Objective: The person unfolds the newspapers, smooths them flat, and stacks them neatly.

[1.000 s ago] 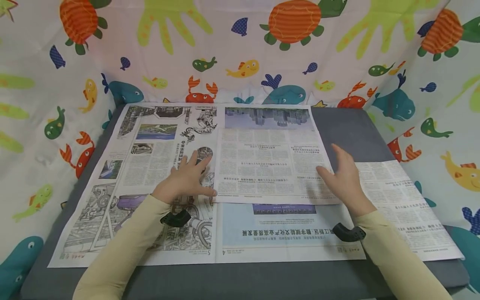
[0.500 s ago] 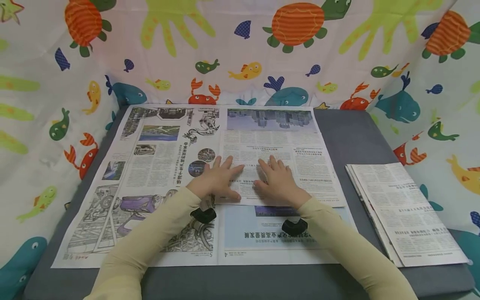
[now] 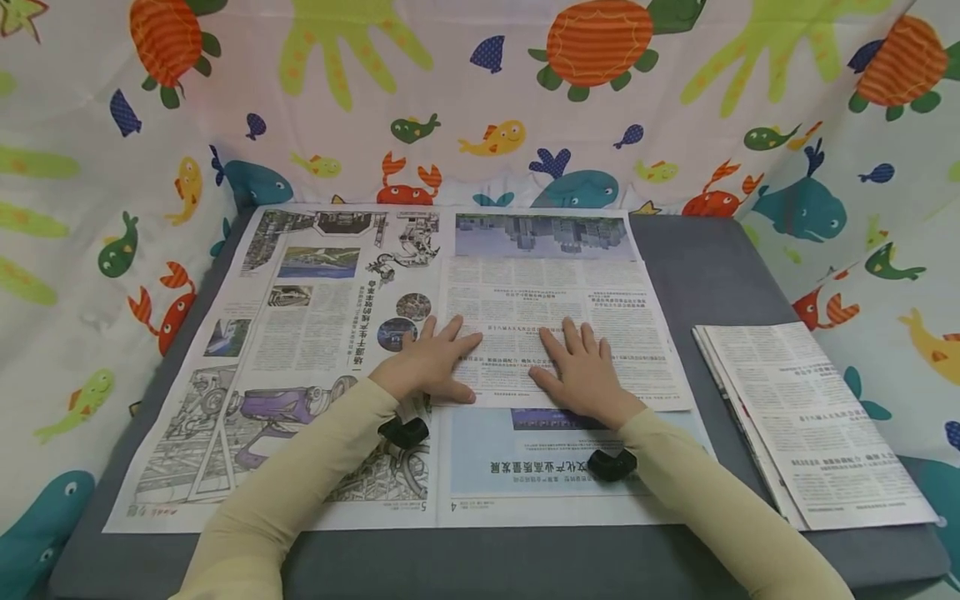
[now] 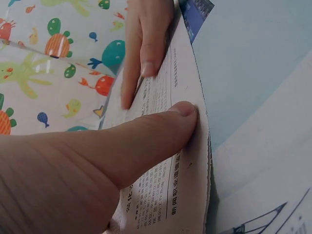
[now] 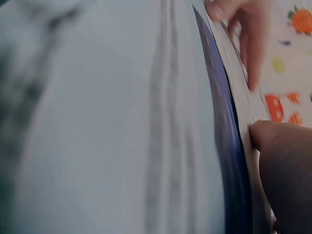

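A folded newspaper section (image 3: pixel 540 283) lies over the right page of a larger spread-out newspaper (image 3: pixel 300 333). My left hand (image 3: pixel 435 362) lies with fingers spread at the folded section's left front corner; in the left wrist view its thumb (image 4: pixel 161 131) rests on the print near the paper's edge. My right hand (image 3: pixel 585 371) is flat on the middle of the same section, fingers pointing away from me. In the right wrist view its thumb (image 5: pixel 280 136) touches the paper by the folded edge.
A stack of folded newspapers (image 3: pixel 817 425) lies on the right of the grey table (image 3: pixel 465 562), close to its right edge. A cloth (image 3: pixel 337 125) printed with sea animals hangs behind and at both sides.
Both hands have come inward onto the folded section from its sides. Within the last half second the right hand has slid a little to the right, while the left has hardly moved.
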Demonstrator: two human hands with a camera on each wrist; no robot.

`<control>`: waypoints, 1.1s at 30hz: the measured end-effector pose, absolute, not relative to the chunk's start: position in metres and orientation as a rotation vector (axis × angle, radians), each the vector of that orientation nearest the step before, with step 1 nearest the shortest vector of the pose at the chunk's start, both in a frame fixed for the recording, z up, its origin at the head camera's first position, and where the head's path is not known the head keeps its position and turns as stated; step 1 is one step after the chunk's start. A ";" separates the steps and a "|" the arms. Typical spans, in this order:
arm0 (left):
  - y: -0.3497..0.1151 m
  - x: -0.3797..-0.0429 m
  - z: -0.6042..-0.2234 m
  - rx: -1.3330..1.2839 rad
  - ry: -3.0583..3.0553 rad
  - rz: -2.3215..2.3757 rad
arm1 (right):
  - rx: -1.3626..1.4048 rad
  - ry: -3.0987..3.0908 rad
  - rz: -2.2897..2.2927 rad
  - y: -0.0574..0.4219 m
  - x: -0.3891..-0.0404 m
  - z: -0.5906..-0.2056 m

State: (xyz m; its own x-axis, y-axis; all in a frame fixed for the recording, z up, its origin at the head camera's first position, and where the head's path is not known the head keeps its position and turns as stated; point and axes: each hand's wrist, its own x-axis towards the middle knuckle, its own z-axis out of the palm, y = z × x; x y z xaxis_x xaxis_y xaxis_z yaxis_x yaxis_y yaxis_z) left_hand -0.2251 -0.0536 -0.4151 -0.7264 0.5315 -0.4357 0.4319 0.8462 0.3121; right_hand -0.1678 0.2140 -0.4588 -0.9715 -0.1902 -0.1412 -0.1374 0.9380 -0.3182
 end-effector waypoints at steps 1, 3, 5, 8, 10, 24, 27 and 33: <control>-0.054 -0.225 -0.415 0.710 2.502 0.258 | -0.225 2.924 -0.462 0.222 -0.166 -0.460; -0.054 -0.225 -0.416 0.716 2.505 0.264 | -0.177 2.923 -0.469 0.238 -0.163 -0.464; -0.054 -0.225 -0.416 0.721 2.507 0.268 | -0.127 2.926 -0.462 0.255 -0.160 -0.467; -0.054 -0.224 -0.415 0.718 2.505 0.274 | -0.060 2.934 -0.471 0.275 -0.155 -0.468; -0.054 -0.224 -0.414 0.715 2.503 0.276 | -0.023 2.936 -0.467 0.286 -0.151 -0.469; -0.059 -0.223 -0.412 0.766 2.539 0.160 | 0.003 2.941 -0.576 0.299 -0.148 -0.468; -0.061 -0.223 -0.414 0.774 2.551 0.132 | -0.005 2.945 -0.654 0.301 -0.148 -0.464; -0.068 -0.221 -0.417 0.791 2.564 0.124 | 0.030 2.934 -0.740 0.307 -0.146 -0.460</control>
